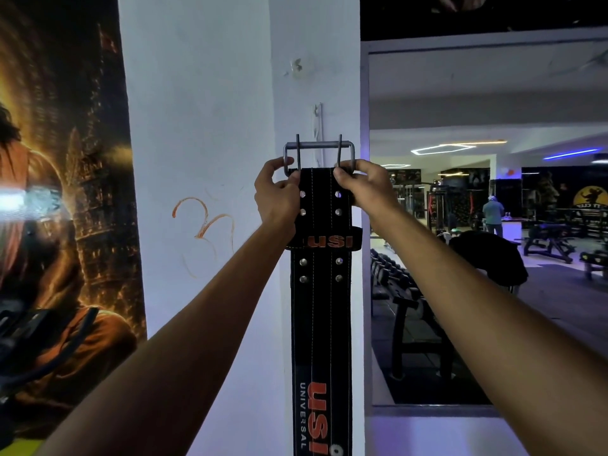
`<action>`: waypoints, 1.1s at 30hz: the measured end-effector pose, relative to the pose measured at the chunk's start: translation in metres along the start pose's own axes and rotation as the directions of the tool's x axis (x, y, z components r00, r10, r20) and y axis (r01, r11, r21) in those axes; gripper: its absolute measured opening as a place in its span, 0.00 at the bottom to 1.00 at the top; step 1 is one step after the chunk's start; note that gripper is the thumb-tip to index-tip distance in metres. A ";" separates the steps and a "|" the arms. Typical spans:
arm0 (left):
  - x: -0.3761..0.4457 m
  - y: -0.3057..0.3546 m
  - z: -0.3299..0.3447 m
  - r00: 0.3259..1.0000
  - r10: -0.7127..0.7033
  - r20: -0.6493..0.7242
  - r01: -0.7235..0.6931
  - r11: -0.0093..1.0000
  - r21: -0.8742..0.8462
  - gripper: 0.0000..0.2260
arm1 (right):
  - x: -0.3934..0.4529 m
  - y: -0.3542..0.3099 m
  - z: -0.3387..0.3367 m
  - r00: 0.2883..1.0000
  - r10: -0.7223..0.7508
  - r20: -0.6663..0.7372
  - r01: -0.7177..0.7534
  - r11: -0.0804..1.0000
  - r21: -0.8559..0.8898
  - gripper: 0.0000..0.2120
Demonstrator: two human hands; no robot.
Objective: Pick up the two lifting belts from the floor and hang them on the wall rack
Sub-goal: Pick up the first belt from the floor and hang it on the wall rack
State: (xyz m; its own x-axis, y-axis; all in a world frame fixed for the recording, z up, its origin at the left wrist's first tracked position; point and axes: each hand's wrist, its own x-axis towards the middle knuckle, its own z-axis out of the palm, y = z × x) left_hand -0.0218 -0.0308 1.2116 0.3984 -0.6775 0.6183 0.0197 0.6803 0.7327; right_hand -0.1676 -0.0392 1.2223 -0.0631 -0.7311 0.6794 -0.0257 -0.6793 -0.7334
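White pillar (204, 126), orange scrawl; gym mirror (477, 258) right, poster (65, 192) left. Black lifting belt (324, 291) hangs down the pillar face; my left hand (276, 195) and right hand (365, 185) pinch its top beside the steel buckle (319, 146), under a wall hook (317, 116).

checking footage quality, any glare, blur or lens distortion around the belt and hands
Head view: the lifting belt, its buckle and both hands' grip, left hand and right hand, are sharp; a blown-out white glare streak crosses the poster; wide-angle stretch enlarges the forearms near the bottom; the gym room to the right is dim, tinted blue-purple.
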 end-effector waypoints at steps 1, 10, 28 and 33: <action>0.001 0.000 0.000 1.000 -0.005 0.006 0.005 1.000 -0.008 0.09 | 0.002 -0.001 0.001 1.000 0.004 -0.017 -0.003 1.000 0.013 0.02; 0.006 0.000 -0.007 0.999 0.018 0.032 -0.016 0.998 -0.055 0.12 | 0.013 -0.010 0.005 0.996 0.083 -0.022 -0.081 0.994 0.073 0.07; -0.026 -0.049 -0.052 0.914 -0.116 0.390 0.101 0.993 0.060 0.15 | 0.016 0.003 0.007 0.965 0.127 -0.228 -0.090 0.982 0.166 0.08; -0.047 -0.089 -0.073 0.860 -0.095 0.501 0.071 0.995 0.067 0.06 | 0.015 -0.002 0.005 0.961 0.109 -0.253 -0.076 0.988 0.134 0.11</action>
State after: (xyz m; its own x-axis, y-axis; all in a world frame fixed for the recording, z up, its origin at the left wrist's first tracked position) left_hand 0.0246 -0.0390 1.0971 -0.1192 -0.7878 0.6043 -0.0138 0.6099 0.7924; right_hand -0.1630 -0.0492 1.2344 -0.3159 -0.7604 0.5674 0.1132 -0.6239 -0.7732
